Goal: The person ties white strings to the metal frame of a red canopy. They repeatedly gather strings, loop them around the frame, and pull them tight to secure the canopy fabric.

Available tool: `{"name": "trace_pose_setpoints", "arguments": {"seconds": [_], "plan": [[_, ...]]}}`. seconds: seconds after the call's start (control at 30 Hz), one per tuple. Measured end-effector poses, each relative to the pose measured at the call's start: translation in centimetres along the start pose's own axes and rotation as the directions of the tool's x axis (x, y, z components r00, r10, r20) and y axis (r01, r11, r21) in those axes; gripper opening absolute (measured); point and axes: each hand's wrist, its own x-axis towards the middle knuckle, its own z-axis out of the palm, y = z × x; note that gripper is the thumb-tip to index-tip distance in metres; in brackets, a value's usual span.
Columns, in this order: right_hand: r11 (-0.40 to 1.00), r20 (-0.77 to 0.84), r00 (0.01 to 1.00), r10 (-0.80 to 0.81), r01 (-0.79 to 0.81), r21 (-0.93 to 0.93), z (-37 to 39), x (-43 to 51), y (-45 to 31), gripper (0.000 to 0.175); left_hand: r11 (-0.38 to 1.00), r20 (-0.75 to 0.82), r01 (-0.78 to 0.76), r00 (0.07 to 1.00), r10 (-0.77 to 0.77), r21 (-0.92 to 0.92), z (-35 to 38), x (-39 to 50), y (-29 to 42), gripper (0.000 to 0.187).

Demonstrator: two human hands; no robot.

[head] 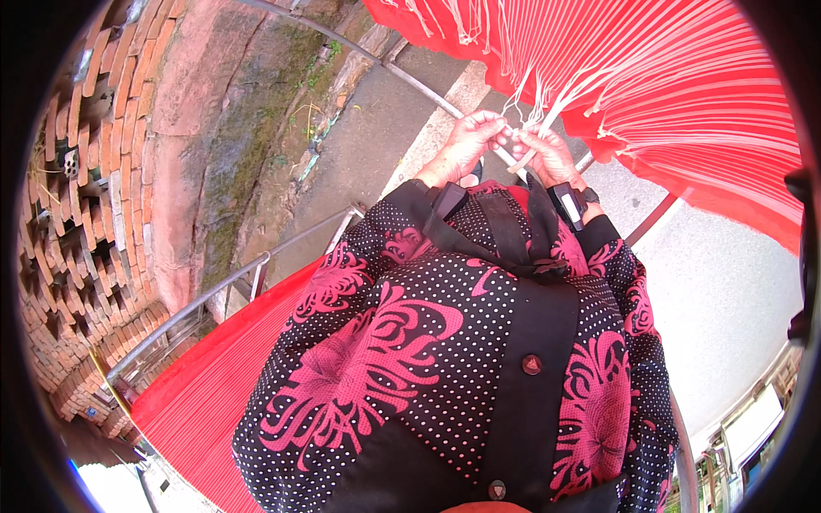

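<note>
Before me, at the upper right, spreads a red cloth [680, 102] crossed by many pale cords. Some of these white cords [564, 96] gather into a loose bundle that runs down to my hands. My left hand [467, 142] pinches thin white strands between thumb and fingertips. Close beside it, almost fingertip to fingertip, my right hand [545, 152] grips the cord bundle, with a flat pale end hanging below the fingers. Which strands each fingertip holds is too small to tell.
A metal rail [420, 86] passes behind my hands. Another rail [192, 304] and a second red striped cloth [224, 385] lie at the lower left. Stacked bricks [83, 211] stand at the far left, beside a reddish rock face [186, 147]. Pale pavement [712, 288] shows at the right.
</note>
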Motion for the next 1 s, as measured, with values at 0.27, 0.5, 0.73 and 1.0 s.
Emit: {"name": "trace_pose_setpoints", "arguments": {"seconds": [0.27, 0.5, 0.73, 1.0], "plan": [[0.993, 0.071, 0.997, -0.035, 0.042, -0.108, -0.4, 0.2, 0.3, 0.014, 0.995, 0.006, -0.009, 1.0, 0.008, 0.103, 0.2, 0.0, -0.5, 0.018], [0.992, 0.035, 0.999, -0.009, 0.013, -0.127, -0.7, 0.6, 1.2, 0.019, 0.999, 0.027, 0.011, 1.0, -0.012, 0.032, -0.1, -0.3, -1.2, 0.018], [0.999, 0.068, 0.997, 0.02, -0.017, -0.045, -0.5, 0.3, 1.0, 0.015, 0.999, 0.014, 0.007, 1.0, -0.006, -0.05, -0.5, -0.7, -1.3, 0.018], [0.999, 0.03, 1.0, -0.008, 0.009, -0.036, -0.2, 0.2, 1.3, 0.016, 0.994, -0.011, 0.021, 1.0, -0.022, -0.108, -0.7, -0.9, -1.7, 0.018]]}}
